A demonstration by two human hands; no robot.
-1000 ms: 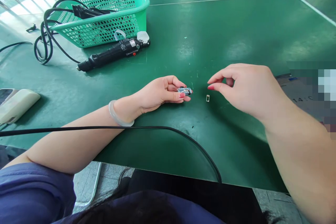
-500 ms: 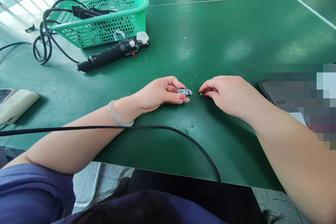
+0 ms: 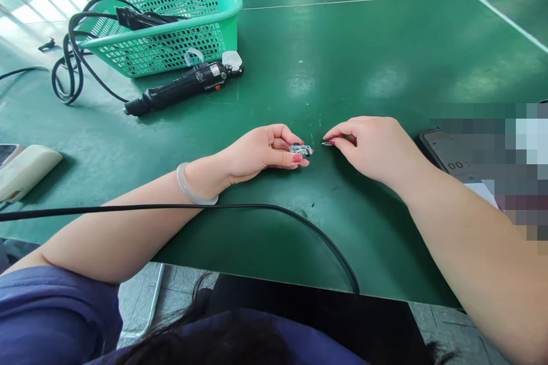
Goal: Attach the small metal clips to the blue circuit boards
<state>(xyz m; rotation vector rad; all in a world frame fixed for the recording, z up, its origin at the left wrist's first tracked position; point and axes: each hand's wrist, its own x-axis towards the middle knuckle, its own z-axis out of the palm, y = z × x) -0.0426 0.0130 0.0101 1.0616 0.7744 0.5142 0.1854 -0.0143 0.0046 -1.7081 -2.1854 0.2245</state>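
Observation:
Between the thumb and fingers of my left hand [image 3: 274,149] is a small blue-and-white part with dark bits [image 3: 301,150], perhaps a circuit board; its exact kind is too small to tell. My right hand [image 3: 366,140] pinches a tiny, thin metallic piece [image 3: 327,144] between thumb and forefinger. That piece points toward the blue-and-white part, and a short gap separates the two. Both hands are just above the green tabletop [image 3: 274,239], near its front edge.
A green plastic basket [image 3: 171,48] with a black cabled item stands at the back left. Before it lies a black electric screwdriver [image 3: 184,88]. A black cable [image 3: 240,206] crosses above my left forearm. A beige device [image 3: 29,174] sits far left, a phone [image 3: 449,154] at right.
My right hand has moved slightly up and to the left with the thin metallic piece, which shows more clearly. My left hand stays in place with its part.

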